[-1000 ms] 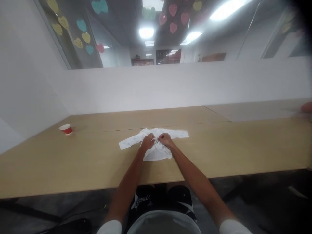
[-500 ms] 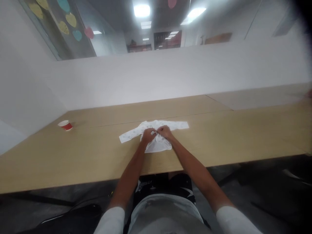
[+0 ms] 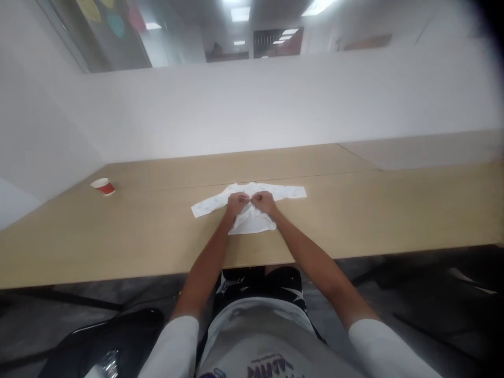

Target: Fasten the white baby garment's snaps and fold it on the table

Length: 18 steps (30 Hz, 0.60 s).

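A small white baby garment with long sleeves lies spread on the wooden table. My left hand and my right hand sit side by side on the garment's middle. Both are closed in a pinch on the fabric near its front opening, fingertips almost touching. One sleeve stretches out to the left, the other to the right of my hands. The lower body of the garment bunches up below my wrists.
A red and white paper cup stands at the table's far left. A white partition wall runs behind the table. A dark chair shows at the lower left, beside my lap.
My hands stay pinched on the garment's middle, shifting only slightly. The camera has tilted downward, so the table and garment sit higher in the picture and more of my lap shows.
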Tool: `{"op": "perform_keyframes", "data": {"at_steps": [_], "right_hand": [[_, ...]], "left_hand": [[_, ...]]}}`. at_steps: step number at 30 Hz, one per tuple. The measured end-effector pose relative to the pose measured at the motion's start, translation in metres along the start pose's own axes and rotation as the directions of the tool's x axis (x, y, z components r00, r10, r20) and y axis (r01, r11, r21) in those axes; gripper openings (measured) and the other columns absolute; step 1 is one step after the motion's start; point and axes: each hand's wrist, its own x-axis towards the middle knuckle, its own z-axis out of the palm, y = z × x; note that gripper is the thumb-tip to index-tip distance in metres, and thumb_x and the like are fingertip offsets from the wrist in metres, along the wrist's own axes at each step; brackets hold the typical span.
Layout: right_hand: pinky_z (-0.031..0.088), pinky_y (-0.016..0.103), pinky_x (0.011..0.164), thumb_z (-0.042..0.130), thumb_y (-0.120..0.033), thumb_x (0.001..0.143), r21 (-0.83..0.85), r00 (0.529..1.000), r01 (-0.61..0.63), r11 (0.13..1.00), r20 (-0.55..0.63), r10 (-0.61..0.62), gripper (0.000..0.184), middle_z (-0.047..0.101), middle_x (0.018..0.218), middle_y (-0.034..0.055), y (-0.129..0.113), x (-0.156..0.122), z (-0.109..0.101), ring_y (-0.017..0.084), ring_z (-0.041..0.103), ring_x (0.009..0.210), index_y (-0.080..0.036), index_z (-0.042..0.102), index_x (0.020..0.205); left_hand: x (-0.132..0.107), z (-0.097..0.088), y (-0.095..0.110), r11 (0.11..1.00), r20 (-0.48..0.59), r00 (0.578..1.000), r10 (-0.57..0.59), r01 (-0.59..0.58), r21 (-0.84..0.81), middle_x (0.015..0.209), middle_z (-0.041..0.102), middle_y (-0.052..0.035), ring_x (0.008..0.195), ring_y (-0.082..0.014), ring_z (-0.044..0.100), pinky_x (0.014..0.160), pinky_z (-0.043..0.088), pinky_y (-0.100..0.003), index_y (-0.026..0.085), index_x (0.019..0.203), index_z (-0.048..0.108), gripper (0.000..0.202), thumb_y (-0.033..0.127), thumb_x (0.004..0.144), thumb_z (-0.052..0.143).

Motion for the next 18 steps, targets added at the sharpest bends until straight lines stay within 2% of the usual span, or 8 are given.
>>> {"op": "perform_keyframes", "data": {"at_steps": [6,12,18], "right_hand": [[0.044,0.020,0.067,0.065,-0.014,0.081,0.104,0.995,0.093,0.990,-0.037,-0.090,0.010,0.067,0.078,0.0020,-0.002,0.000,-0.002,0.014,0.061,0.069,-0.011,0.075,0.081],[0.044,0.019,0.068,0.063,-0.013,0.079,0.200,0.997,0.015,0.980,-0.073,-0.001,0.008,0.067,0.078,0.0033,-0.006,0.001,0.003,0.014,0.061,0.071,-0.009,0.070,0.077],[0.043,0.019,0.070,0.059,-0.017,0.081,0.235,0.999,0.042,0.971,-0.023,-0.037,0.012,0.067,0.081,0.0037,-0.011,-0.001,0.001,0.013,0.061,0.074,-0.009,0.069,0.079]], "left_hand": [[0.001,-0.002,-0.001,0.988,-0.043,0.997,-0.059,0.052,-0.149,0.081,0.070,-0.0074,0.075,-0.0223,0.066,0.070,0.052,-0.030,0.015,0.076,0.071,0.019,0.031,0.069,0.078],[0.003,-0.001,0.001,0.976,-0.031,0.994,-0.106,0.098,-0.194,0.083,0.070,-0.0081,0.077,-0.0226,0.067,0.073,0.053,-0.031,0.014,0.075,0.070,0.017,0.028,0.066,0.076],[0.000,0.002,0.003,0.974,-0.039,0.992,-0.118,0.108,-0.200,0.082,0.070,-0.0071,0.078,-0.0222,0.067,0.074,0.054,-0.031,0.015,0.075,0.071,0.013,0.024,0.068,0.075]]}}
